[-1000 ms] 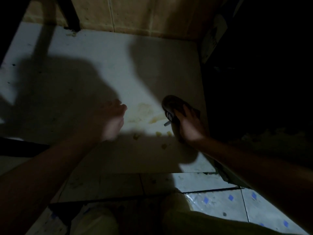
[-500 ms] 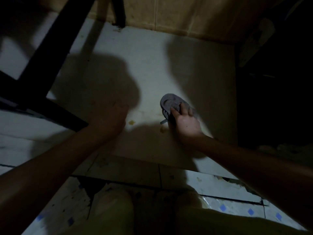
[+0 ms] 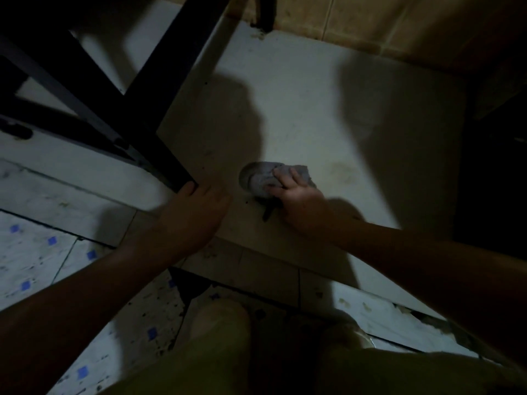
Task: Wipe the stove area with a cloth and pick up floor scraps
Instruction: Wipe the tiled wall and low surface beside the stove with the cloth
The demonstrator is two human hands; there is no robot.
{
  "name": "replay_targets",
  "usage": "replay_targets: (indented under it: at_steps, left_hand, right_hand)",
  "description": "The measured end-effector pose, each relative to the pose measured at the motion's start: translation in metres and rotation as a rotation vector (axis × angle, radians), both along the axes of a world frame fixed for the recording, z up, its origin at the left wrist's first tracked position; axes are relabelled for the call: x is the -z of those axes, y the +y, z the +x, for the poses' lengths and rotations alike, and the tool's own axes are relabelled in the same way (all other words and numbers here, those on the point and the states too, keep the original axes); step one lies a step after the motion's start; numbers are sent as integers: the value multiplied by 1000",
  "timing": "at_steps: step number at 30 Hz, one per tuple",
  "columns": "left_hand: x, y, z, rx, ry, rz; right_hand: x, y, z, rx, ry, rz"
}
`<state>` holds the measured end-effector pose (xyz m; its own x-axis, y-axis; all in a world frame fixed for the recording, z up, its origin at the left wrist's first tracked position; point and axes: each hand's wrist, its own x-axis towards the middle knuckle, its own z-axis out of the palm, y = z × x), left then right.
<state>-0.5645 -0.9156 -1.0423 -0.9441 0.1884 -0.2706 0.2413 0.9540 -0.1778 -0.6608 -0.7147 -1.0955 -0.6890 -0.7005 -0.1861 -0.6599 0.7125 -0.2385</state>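
Dim pale floor tile (image 3: 313,115) is lying half in shadow | dark frame leg (image 3: 159,149) is standing at left | left hand (image 3: 196,215) is reaching out flat, fingers straight and together, holding nothing, thumb just beside the leg's foot | right hand (image 3: 299,201) is pressing a grey cloth (image 3: 259,178) onto the tile, fingers curling over it

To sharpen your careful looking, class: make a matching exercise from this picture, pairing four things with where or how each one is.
Things:
1. grey cloth
2. left hand
3. black frame
4. blue-patterned tiles

Place or state:
A. flat, fingers straight, holding nothing
B. bunched under the right hand
C. floor at lower left
D. slanting across the upper left

Pairs: 1-B, 2-A, 3-D, 4-C
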Motion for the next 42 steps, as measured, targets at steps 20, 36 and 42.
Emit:
replay_targets:
  at_steps: [20,36,42]
  left_hand:
    - [10,44,-68,5,-109,184]
    - [7,125,-104,186,-82,272]
    - [8,126,-109,79,-97,300]
  right_hand:
    - [-4,115,23,54,-155,-35]
    - [-11,185,65,673,-239,21]
    - [-10,174,85,842,-216,101]
